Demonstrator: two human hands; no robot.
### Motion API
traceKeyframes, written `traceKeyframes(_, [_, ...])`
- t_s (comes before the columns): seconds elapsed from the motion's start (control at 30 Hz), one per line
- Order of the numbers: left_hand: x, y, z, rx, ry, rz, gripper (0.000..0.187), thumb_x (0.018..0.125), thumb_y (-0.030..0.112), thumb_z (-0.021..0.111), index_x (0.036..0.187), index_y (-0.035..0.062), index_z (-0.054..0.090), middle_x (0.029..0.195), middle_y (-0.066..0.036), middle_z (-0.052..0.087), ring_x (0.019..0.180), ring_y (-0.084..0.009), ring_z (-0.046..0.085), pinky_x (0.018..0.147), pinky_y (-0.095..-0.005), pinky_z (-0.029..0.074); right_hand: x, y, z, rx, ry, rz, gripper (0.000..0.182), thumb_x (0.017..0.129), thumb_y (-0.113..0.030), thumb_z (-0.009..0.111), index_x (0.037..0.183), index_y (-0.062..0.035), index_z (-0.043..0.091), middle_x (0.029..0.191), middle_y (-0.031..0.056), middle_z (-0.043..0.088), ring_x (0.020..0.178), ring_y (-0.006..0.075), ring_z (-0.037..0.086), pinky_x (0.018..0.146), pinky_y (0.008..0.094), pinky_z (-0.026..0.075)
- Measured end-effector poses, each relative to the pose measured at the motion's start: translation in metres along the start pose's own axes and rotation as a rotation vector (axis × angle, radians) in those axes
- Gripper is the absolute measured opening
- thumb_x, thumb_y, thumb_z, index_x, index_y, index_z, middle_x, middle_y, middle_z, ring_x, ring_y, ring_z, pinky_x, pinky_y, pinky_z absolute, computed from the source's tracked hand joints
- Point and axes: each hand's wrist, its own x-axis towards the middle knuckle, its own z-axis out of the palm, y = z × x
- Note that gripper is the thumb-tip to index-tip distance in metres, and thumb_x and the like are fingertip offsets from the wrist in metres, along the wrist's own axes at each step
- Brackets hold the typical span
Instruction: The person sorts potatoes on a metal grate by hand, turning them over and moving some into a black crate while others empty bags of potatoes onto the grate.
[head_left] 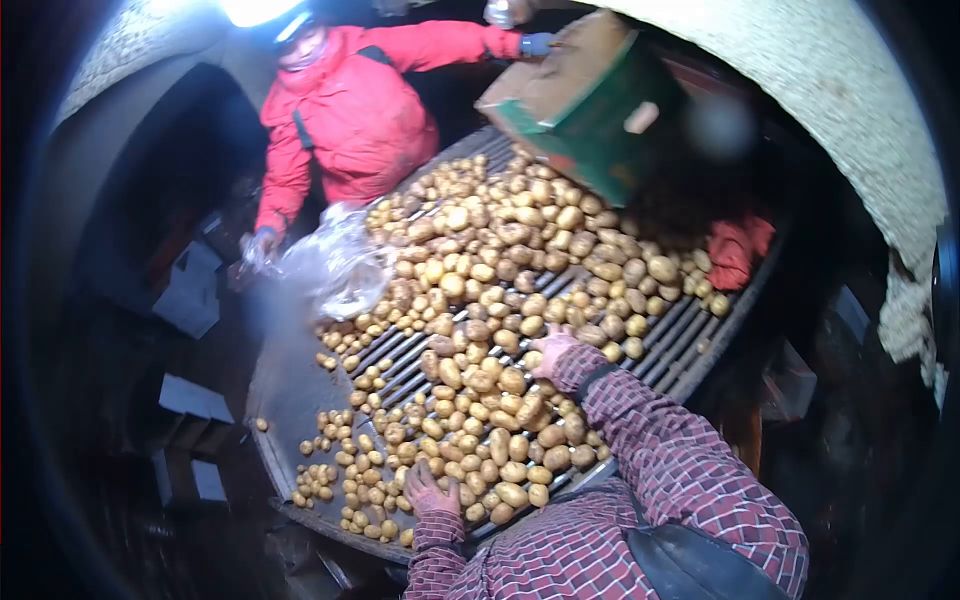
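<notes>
Many potatoes (480, 375) lie spread over a slatted metal sorting table (665, 345). My left hand (430, 492) rests at the near edge of the pile, its fingers apart and touching small potatoes. Farther up and to the right, my right hand (556, 350) reaches in among the potatoes beside a bare stretch of slats, its fingers spread. Neither hand is wrapped round a potato. Both arms are in checked sleeves.
Across the table a co-worker in a red jacket (365, 120) touches a green cardboard box (600, 120) and a clear plastic bag (345, 265). A red cloth (738, 252) lies at the right edge. White boxes (192, 290) stand at the left.
</notes>
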Motion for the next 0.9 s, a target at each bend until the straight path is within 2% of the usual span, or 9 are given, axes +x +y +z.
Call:
traceKeyframes(0.23, [0.001,0.005,-0.004,-0.008,-0.023,0.011,0.081,0.077,0.035,0.068,0.143,0.0030,0.033,0.136,-0.024,0.040,0.129,-0.0401,0.034,0.110,-0.0537,0.025,-0.018,0.006,0.014,0.300,0.100,0.038,0.065,0.068,-0.049,0.075,0.123,-0.0181,0.063,0.136,0.0250,0.042,0.118,0.0385,0.052,0.104,0.0425,0.041])
traceKeyframes(0.37, [0.003,0.007,-0.001,0.006,-0.028,0.020,0.082,0.078,0.033,0.066,0.146,0.0062,0.030,0.137,-0.023,0.040,0.130,-0.0397,0.034,0.110,-0.0527,0.025,-0.028,0.077,0.041,1.685,0.315,0.044,0.059,0.078,-0.044,0.076,0.120,-0.0052,0.063,0.113,0.0130,0.064,0.098,0.0222,0.063,0.087,0.0318,0.050])
traceKeyframes(0.43, [0.003,0.010,-0.002,0.072,-0.065,-0.055,0.082,0.079,0.031,0.067,0.147,0.0085,0.028,0.138,-0.024,0.038,0.130,-0.0404,0.034,0.110,-0.0529,0.025,-0.081,0.117,0.029,1.669,0.783,0.066,0.051,0.084,-0.036,0.074,0.117,-0.0003,0.062,0.095,0.0050,0.067,0.081,0.0161,0.065,0.069,0.0283,0.053])
traceKeyframes(0.57, [0.001,0.009,-0.003,0.100,-0.078,-0.067,0.081,0.080,0.030,0.066,0.148,0.0106,0.027,0.137,-0.026,0.036,0.129,-0.0416,0.034,0.109,-0.0537,0.027,-0.213,0.214,0.020,1.765,1.137,0.110,0.042,0.086,-0.033,0.070,0.113,-0.0011,0.062,0.092,0.0051,0.067,0.075,0.0169,0.064,0.070,0.0296,0.054])
traceKeyframes(0.63, [0.001,0.010,-0.008,0.083,-0.098,-0.064,0.080,0.081,0.031,0.066,0.148,0.0098,0.028,0.137,-0.026,0.036,0.129,-0.0418,0.035,0.108,-0.0540,0.028,-0.267,0.292,0.078,1.768,1.356,0.481,0.043,0.084,-0.032,0.073,0.113,-0.0021,0.061,0.090,0.0063,0.065,0.071,0.0164,0.064,0.064,0.0297,0.053])
traceKeyframes(0.67, [0.002,0.012,-0.009,0.069,-0.099,-0.069,0.079,0.081,0.031,0.065,0.148,0.0095,0.028,0.137,-0.027,0.036,0.129,-0.0419,0.035,0.108,-0.0542,0.028,-0.296,0.309,0.088,1.403,1.515,0.784,0.046,0.083,-0.029,0.075,0.118,-0.0025,0.060,0.096,0.0073,0.065,0.075,0.0172,0.065,0.069,0.0294,0.054])
traceKeyframes(0.7, [0.003,0.010,-0.008,0.067,-0.090,-0.057,0.079,0.081,0.032,0.065,0.148,0.0093,0.028,0.137,-0.027,0.036,0.129,-0.0419,0.035,0.108,-0.0541,0.028,-0.327,0.337,0.113,1.259,1.453,0.870,0.053,0.081,-0.025,0.075,0.125,-0.0018,0.056,0.107,0.0110,0.066,0.090,0.0224,0.066,0.081,0.0334,0.054])
traceKeyframes(0.77, [0.003,0.006,-0.005,0.063,-0.074,-0.026,0.079,0.081,0.033,0.065,0.147,0.0089,0.029,0.137,-0.027,0.036,0.129,-0.0419,0.035,0.108,-0.0540,0.028,-0.379,0.359,0.132,0.728,0.812,1.208,0.070,0.077,-0.029,0.076,0.133,0.0027,0.048,0.128,0.0203,0.057,0.114,0.0329,0.059,0.098,0.0391,0.046])
traceKeyframes(0.9, [0.002,0.008,-0.007,0.048,-0.072,-0.028,0.080,0.080,0.034,0.066,0.147,0.0078,0.029,0.138,-0.027,0.036,0.129,-0.0417,0.035,0.108,-0.0540,0.027,-0.331,0.337,0.100,0.748,1.040,0.992,0.057,0.083,-0.018,0.068,0.133,0.0028,0.049,0.133,0.0189,0.054,0.123,0.0277,0.052,0.105,0.0370,0.039])
